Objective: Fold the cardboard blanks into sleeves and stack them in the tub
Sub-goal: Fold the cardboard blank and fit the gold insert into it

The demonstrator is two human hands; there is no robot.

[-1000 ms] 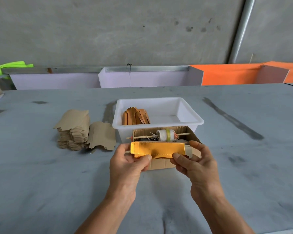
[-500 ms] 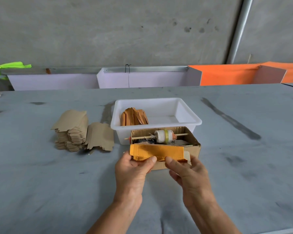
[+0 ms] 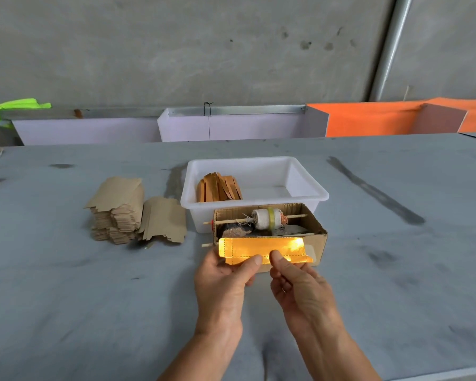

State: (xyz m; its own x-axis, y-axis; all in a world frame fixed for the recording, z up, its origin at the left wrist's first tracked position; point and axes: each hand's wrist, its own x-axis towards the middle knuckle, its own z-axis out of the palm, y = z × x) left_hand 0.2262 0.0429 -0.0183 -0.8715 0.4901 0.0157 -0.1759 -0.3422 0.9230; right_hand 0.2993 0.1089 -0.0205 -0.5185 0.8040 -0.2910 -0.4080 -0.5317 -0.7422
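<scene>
A shiny gold cardboard blank with dotted stitch-like lines is gleaming at frame centre. Above it a white plastic tub is holding orange-brown folded sleeves; plain tan cardboard blanks are sitting left on the grey table.

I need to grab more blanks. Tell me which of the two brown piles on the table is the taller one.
The left pile of blanks, farthest from the white tub. It stands several layers high, while the smaller pile beside it, leaning against it, is only a thin sheaf.

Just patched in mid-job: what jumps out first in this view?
The shiny gold blank glows at centre, pinched by the left hand and right hand. Behind it, a white tub holds a few folded sleeves; a stack of brown blanks sits left.
</scene>
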